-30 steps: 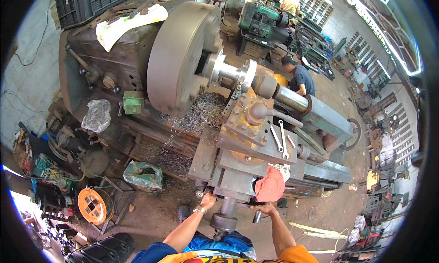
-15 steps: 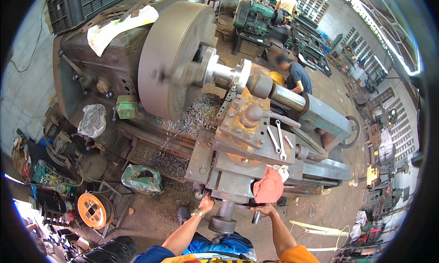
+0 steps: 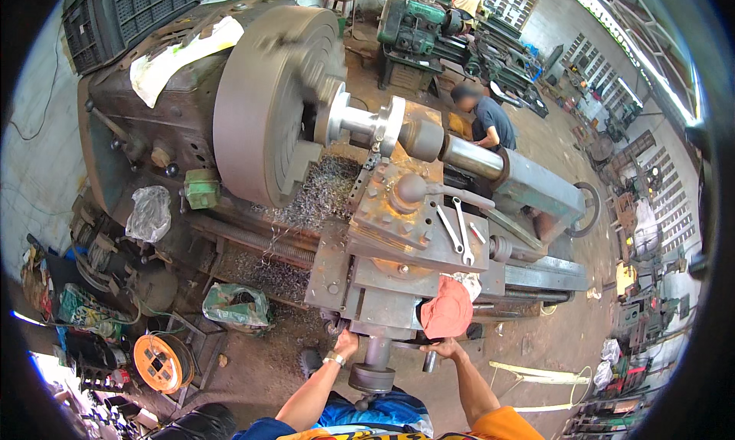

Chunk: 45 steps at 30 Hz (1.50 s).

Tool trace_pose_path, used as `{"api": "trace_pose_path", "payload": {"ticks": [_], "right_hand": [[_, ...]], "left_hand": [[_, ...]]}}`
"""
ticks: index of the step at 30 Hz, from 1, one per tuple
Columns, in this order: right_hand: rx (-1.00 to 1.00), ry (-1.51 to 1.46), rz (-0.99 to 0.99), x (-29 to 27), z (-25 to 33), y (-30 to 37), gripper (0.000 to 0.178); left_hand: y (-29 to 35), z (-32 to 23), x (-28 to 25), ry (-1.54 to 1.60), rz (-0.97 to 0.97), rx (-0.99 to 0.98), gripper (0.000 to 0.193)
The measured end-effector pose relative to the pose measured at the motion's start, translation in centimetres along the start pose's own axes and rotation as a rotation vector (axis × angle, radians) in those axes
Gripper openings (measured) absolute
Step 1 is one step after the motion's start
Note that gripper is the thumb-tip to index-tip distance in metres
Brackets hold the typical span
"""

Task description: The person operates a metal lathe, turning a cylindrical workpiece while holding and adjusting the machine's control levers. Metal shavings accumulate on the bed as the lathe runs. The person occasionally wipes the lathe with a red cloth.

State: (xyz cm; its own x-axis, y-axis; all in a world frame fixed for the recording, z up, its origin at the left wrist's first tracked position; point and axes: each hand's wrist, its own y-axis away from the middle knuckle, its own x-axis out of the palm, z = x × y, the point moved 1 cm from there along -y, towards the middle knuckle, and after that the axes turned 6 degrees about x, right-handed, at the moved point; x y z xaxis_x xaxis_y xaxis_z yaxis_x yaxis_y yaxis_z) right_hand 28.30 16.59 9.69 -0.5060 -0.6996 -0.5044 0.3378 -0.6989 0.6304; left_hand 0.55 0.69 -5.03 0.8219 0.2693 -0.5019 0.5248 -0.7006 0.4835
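A large lathe fills the middle of the view. Its wide chuck [image 3: 264,107] is blurred at the jaws, and a shiny metal workpiece [image 3: 358,121] runs from it toward the tailstock [image 3: 540,195]. At the carriage's [image 3: 328,283] front left edge, my left hand [image 3: 346,343] is closed by a knob; what its fingers hold is hidden. My right hand [image 3: 446,349] grips a crank handle [image 3: 430,362] below a red cloth [image 3: 447,308]. Between my hands a round dial handwheel [image 3: 372,377] juts out. Two wrenches [image 3: 457,232] lie beside the tool post [image 3: 410,193].
Metal chips [image 3: 325,187] lie heaped under the chuck. To the left are a green bag [image 3: 236,304], an orange cable reel [image 3: 159,362] and a clear plastic bag [image 3: 150,214]. A co-worker [image 3: 491,122] crouches behind the lathe; another person [image 3: 467,0] is farther back near green machines [image 3: 413,26].
The chuck's jaws show in different positions, so it is turning. The whole view has shifted slightly, with the lathe a little farther left. Both hands keep their places on the carriage.
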Motion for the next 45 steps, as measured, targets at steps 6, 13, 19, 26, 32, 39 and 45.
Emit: {"api": "trace_pose_path", "payload": {"ticks": [6, 13, 19, 26, 32, 39, 45], "right_hand": [[0.075, 0.018, 0.033, 0.2, 1.2, 0.3, 0.086], [0.024, 0.114, 0.047, -0.3, 1.4, 0.3, 0.078], [0.048, -0.055, 0.035, 0.0, -3.1, -1.2, 0.072], [0.562, -0.557, -0.064, -0.4, -12.1, -1.4, 0.065], [0.689, -0.829, -0.05, 2.7, -13.4, -1.4, 0.083], [0.729, -0.824, -0.081, 2.9, -14.3, -1.4, 0.09], [0.605, -0.918, 0.054, 3.0, -15.5, -2.4, 0.079]], "left_hand": [[1.3, -2.1, -1.6, 0.096, -0.077, 0.17, 0.029], [1.8, -0.3, -1.0, 0.148, -0.091, 0.17, 0.03], [0.9, 0.0, 0.0, 0.026, -0.089, 0.195, 0.03], [5.3, -4.3, -5.7, 0.042, -0.076, 0.179, 0.045], [12.8, -9.8, -11.4, 0.208, 0.226, 0.11, 0.082], [15.3, -14.3, -12.4, -0.065, 0.301, 0.22, 0.107], [15.2, -13.9, -12.4, -0.006, 0.283, 0.139, 0.111]]}}
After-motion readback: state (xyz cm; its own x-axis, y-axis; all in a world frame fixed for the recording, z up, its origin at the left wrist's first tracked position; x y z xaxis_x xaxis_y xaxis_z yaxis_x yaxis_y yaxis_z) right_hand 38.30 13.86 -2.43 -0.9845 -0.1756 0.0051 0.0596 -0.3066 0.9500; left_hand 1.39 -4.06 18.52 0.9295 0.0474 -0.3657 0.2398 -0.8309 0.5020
